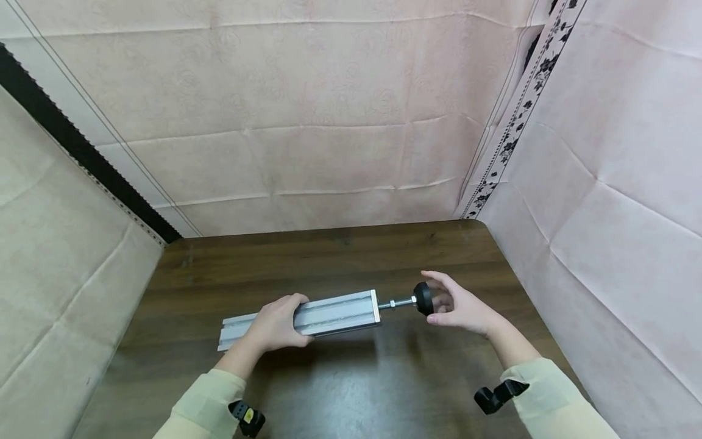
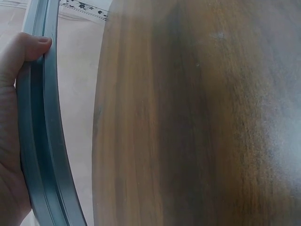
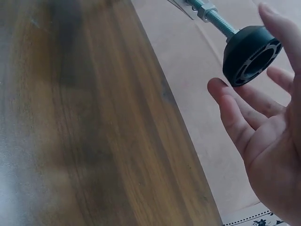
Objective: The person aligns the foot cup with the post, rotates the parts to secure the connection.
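Head view: dark wood-grain surface, enclosed behind and at both sides by creased pink and beige cloth; a floral-print strip runs down the back right corner. Nothing stands between the two hands. Aluminium profile bar, grooved and pale grey, rectangular in section, held lengthwise just above the surface. Left hand wrapped round the bar near its middle. Threaded steel stud with a nut projects from the bar's right end and carries a round black plastic foot. Right hand spread loosely, fingers straight, cupped by the foot and gripping nothing. Left wrist view alone shows the thumb pressed on the bar's grooved face. Right wrist view alone shows the foot's ribbed, hollow underside; whether the fingers touch it cannot be told.
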### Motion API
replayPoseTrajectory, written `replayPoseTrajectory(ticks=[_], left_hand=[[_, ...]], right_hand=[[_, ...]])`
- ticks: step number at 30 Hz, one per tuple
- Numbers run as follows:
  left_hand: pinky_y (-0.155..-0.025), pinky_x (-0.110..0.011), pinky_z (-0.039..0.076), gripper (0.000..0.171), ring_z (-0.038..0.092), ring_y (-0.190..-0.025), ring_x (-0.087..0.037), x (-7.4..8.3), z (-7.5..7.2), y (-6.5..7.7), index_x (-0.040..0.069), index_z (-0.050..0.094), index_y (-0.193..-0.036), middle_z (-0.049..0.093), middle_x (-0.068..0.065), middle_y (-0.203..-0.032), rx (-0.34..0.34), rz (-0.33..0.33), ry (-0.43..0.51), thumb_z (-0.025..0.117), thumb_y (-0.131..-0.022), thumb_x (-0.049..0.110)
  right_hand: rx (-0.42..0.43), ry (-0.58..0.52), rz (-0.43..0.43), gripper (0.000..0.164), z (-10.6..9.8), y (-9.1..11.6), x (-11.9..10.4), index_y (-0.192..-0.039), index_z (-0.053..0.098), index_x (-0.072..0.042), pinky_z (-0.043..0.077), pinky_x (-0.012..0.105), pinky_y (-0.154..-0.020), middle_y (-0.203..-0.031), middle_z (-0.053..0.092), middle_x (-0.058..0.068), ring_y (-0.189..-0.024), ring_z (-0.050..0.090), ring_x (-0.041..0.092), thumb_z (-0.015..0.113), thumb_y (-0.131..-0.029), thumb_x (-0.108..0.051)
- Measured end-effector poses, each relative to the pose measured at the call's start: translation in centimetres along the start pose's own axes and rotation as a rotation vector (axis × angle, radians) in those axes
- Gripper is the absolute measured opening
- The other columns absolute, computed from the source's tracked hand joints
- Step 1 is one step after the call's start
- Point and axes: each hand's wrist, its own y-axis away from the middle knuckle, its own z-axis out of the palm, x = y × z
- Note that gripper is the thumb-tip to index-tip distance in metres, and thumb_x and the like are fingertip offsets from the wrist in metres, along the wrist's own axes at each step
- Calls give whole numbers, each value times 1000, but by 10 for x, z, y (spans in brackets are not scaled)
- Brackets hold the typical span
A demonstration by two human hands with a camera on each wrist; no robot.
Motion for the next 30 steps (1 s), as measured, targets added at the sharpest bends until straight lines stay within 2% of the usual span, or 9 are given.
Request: replayPoseTrajectory(ticks=[6, 14, 21, 30], left_hand=[[-77, -36, 46, 66, 52, -87, -13, -1, 1, -1, 13, 55, -115, 59, 1, -104, -5, -10, 1, 79, -62, 42], [-77, -36, 46, 65, 52, -86, -13, -3, 2, -3, 14, 55, -115, 59, 3, -104, -5, -8, 12, 78, -62, 43], [-78, -36, 46, 66, 53, -88, -13, -2, 0, -2, 14, 56, -115, 59, 2, -105, -10, -3, 1, 78, -61, 44], [-77, -36, 46, 65, 53, -87, -12, -2, 1, -2, 13, 56, -114, 59, 3, -102, -8, 5, 0, 78, -60, 43]], right_hand=[[-17, 52, -27, 90, 2, -2, 2, -145, 20, -15, 48, 31, -68, -133, 43, 21, -85, 54, 24, 77, -76, -6], [5, 109, 8, 76, 4, -3, 3, -140, 30, -17, 49, 32, -68, -111, 52, 21, -84, 56, 25, 74, -79, -8], [-5, 65, 35, 73, 6, -6, 3, -138, 32, -15, 50, 33, -69, -109, 53, 23, -85, 58, 28, 74, -79, -7], [-20, 10, -39, 69, 4, -7, 6, -136, 36, -9, 52, 33, -70, -107, 51, 21, -85, 60, 23, 73, -79, -5]])
